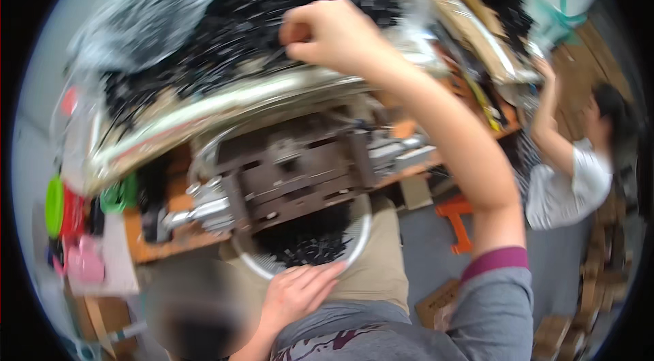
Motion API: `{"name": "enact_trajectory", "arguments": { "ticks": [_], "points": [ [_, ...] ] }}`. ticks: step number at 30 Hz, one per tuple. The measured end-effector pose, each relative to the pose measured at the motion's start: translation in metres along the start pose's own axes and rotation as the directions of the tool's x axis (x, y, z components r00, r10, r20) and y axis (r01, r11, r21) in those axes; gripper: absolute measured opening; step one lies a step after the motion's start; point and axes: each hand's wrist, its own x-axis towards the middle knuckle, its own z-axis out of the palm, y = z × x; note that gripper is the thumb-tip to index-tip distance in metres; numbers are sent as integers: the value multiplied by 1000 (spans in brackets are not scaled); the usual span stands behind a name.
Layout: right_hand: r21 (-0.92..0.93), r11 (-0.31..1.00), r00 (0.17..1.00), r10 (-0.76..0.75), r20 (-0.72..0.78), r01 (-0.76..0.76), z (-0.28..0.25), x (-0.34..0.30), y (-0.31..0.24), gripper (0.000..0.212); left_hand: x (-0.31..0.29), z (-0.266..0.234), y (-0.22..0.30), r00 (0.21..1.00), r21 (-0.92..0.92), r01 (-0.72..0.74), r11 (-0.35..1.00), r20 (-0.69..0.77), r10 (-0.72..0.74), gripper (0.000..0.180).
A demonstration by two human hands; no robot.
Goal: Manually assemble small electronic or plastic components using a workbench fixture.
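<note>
My right hand [334, 35] is raised over a large white-edged tray [225, 105] heaped with small black parts [266, 10]. Its fingers are curled into a pinch, and whatever they hold, if anything, is hidden. Down in my lap sits a white plastic basket [366, 228] with more black pieces [310, 235] inside. My left hand [300, 295] lies at the basket's near rim, fingers stretched out and together. Between tray and basket stands a dark brown metal fixture [293, 170] with slots, partly over the basket.
Clear plastic sheeting [163, 13] covers the tray's left part. Pink [85, 260] and green [119, 195] items stand at the left. On the right, another person [572, 177] reaches to a second tray [477, 34] of black parts. An orange stand [455, 221] and cardboard boxes [599, 272] are on the floor.
</note>
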Motion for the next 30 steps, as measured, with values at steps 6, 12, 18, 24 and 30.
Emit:
{"name": "enact_trajectory", "arguments": {
  "ticks": [6, 12, 18, 24, 30],
  "points": [
    [826, 487, 901, 431, 56, -285, -9, -1, 27, 9, 3, -2, 5, 992, -156, 106, 982, -49, -115, 38],
    [973, 227, 727, 676, -121, -49, 18, 13, 34, 8, 12, -13, 18, 987, -116, 103, 988, -112, -116, 45],
    [973, 122, 722, 654, -227, 196, 16, 3, 12, 4, 19, -13, 29, 974, -128, 67, 990, -206, -93, 41],
    [997, -71, 927, 374, 2, 26, 8, -38, -32, 16, 29, -52, 11, 814, -254, 181, 950, -503, -289, 54],
    [950, -155, 952, 99, 289, -272, 30, -112, -78, 19, 48, -63, 11, 836, -308, 121, 944, -481, -264, 50]
  ]
}}
